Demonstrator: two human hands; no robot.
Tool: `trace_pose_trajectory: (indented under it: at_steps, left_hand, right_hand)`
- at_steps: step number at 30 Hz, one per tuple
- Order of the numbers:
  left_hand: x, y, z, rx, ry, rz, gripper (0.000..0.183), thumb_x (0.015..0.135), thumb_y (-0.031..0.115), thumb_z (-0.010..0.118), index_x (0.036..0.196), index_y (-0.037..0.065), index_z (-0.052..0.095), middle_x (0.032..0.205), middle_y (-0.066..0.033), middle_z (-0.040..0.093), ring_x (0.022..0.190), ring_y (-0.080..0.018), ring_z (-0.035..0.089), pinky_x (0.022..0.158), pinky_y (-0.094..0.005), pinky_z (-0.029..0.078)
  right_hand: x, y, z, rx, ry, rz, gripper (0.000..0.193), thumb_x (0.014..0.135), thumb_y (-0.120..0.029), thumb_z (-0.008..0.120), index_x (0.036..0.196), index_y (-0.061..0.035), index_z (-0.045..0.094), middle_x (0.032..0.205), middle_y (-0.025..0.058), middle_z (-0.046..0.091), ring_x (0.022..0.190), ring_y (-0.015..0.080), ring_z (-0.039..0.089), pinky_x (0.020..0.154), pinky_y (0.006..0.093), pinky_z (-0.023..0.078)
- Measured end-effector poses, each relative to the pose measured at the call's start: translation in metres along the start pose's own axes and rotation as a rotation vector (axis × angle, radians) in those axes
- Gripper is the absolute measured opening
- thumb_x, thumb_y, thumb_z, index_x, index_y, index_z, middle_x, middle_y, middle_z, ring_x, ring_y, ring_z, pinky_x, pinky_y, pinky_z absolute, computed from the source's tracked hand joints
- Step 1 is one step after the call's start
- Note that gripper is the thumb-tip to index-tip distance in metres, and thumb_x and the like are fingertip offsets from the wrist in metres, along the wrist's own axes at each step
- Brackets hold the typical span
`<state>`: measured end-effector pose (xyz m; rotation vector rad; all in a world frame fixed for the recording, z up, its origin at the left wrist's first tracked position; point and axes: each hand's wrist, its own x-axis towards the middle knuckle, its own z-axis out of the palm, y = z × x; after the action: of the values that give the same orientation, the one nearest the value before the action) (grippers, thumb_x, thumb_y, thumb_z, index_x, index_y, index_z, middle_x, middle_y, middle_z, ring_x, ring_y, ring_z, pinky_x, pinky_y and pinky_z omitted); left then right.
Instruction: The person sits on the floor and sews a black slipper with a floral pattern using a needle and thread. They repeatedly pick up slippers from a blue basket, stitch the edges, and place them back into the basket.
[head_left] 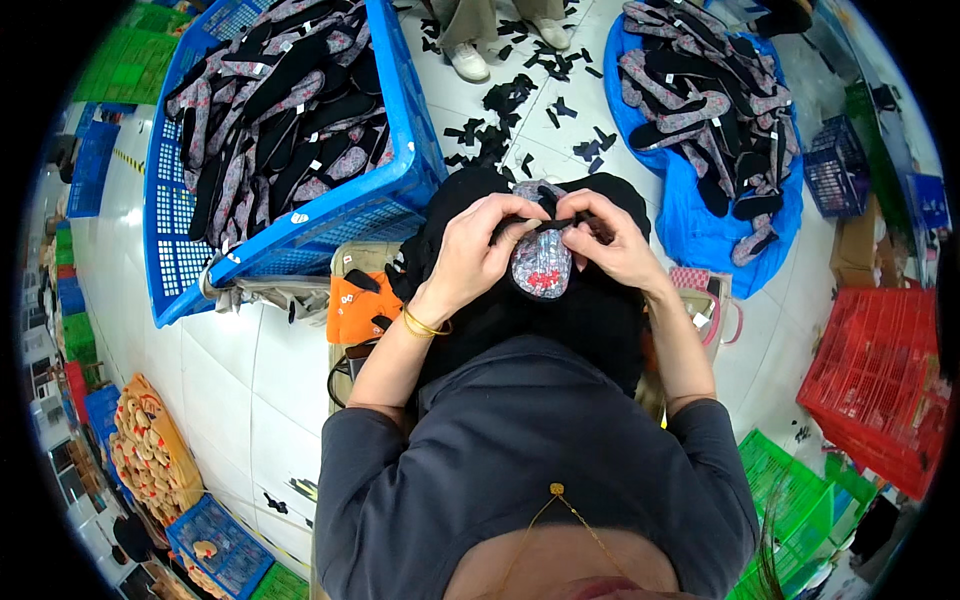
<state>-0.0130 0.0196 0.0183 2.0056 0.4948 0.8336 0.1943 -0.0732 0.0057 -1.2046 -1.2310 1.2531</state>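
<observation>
Over my lap I hold a grey patterned cloth slipper [541, 262] with a red motif on its rounded end and dark edging. My left hand [474, 240] pinches the black band across the slipper from the left, thumb and fingers together. From the right, my right hand [612, 238] is closed on the same band, its fingertips close to those of the left. The fingers hide part of the band. Beyond it, a piece of patterned cloth [540, 192] shows between the hands.
At front left stands a blue crate [415, 130] heaped with similar slippers. Another heap [715, 110] lies on blue sheeting [690, 245] at front right. Black scraps [490, 130] litter the floor near another person's shoes [468, 62]. An orange cloth [358, 308] lies beside my left forearm.
</observation>
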Motion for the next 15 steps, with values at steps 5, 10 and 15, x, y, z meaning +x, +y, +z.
trace_pose_trajectory:
  at_steps: [5,10,15]
  left_hand:
    - [0.009,-0.010,0.009,-0.414,-0.172,-0.171,0.009,0.100,0.010,0.053,0.103,0.001,0.050,0.101,-0.0097,0.063,0.102,-0.0165,0.061,0.090,-0.0310,0.049]
    - [0.018,-0.033,0.028,-0.715,-0.196,-0.220,0.018,0.099,0.015,0.058,0.109,0.002,0.050,0.093,-0.0036,0.058,0.088,-0.0102,0.056,0.082,-0.0244,0.047]
    - [0.026,-0.016,-0.006,-0.117,-0.463,-0.151,0.048,0.075,0.037,0.083,0.099,0.003,0.058,0.085,-0.0036,0.054,0.083,-0.0173,0.052,0.074,-0.0309,0.044]
  right_hand:
    - [-0.007,0.005,-0.009,0.262,-0.009,0.043,0.019,0.091,-0.014,0.071,0.094,-0.0031,0.055,0.093,-0.0007,0.053,0.062,0.0018,0.047,0.050,0.0177,0.037]
    - [-0.010,0.001,-0.019,0.028,-0.055,0.075,0.022,0.090,-0.018,0.071,0.097,-0.0001,0.061,0.083,-0.0015,0.051,0.070,0.0049,0.045,0.059,0.0211,0.035]
    - [-0.003,-0.008,-0.028,-0.328,-0.102,0.009,0.026,0.084,-0.021,0.076,0.089,0.0001,0.062,0.082,0.0031,0.051,0.071,0.0111,0.048,0.060,0.0260,0.038]
